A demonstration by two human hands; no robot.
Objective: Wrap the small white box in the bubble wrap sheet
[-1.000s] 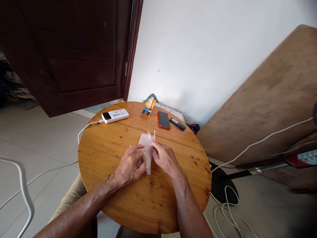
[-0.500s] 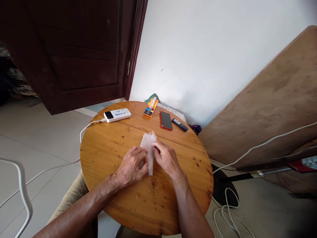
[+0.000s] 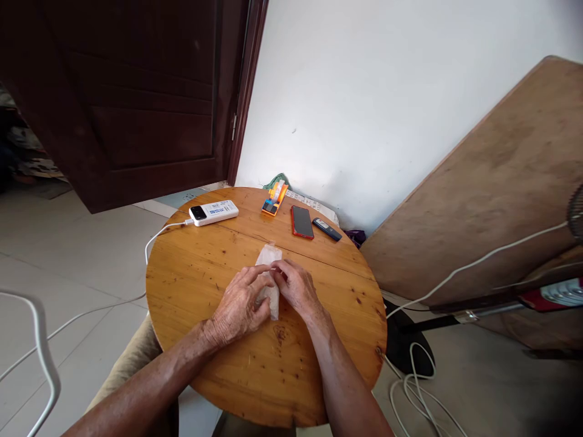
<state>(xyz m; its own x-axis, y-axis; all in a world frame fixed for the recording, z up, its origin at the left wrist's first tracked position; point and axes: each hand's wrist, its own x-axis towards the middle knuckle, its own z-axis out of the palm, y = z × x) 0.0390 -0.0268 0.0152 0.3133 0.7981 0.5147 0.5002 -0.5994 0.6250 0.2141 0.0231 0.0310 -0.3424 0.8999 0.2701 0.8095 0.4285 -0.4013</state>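
Note:
A small folded piece of whitish, translucent bubble wrap (image 3: 269,255) lies on the round wooden table (image 3: 195,273). My left hand (image 3: 243,300) rests over its left side, fingers stretched and apart, thumb near the lower end. From the right, my right hand (image 3: 296,284) has its fingers curled in a pinch at the wrap's right edge. The fingertips of both hands meet over the middle of the wrap, hiding part of it.
Toward the back stand a white power bank (image 3: 214,213) with a plugged-in cable, an orange tape dispenser (image 3: 275,199), a red-edged phone (image 3: 302,222) and a dark remote-like device (image 3: 327,229). A wall, a brown door (image 3: 150,103) and a leaning board (image 3: 478,182) surround the table.
The raised right edge of the bubble wrap has been folded down flatter and leftward. My right hand has shifted left with it, and my left fingers have spread out over the wrap.

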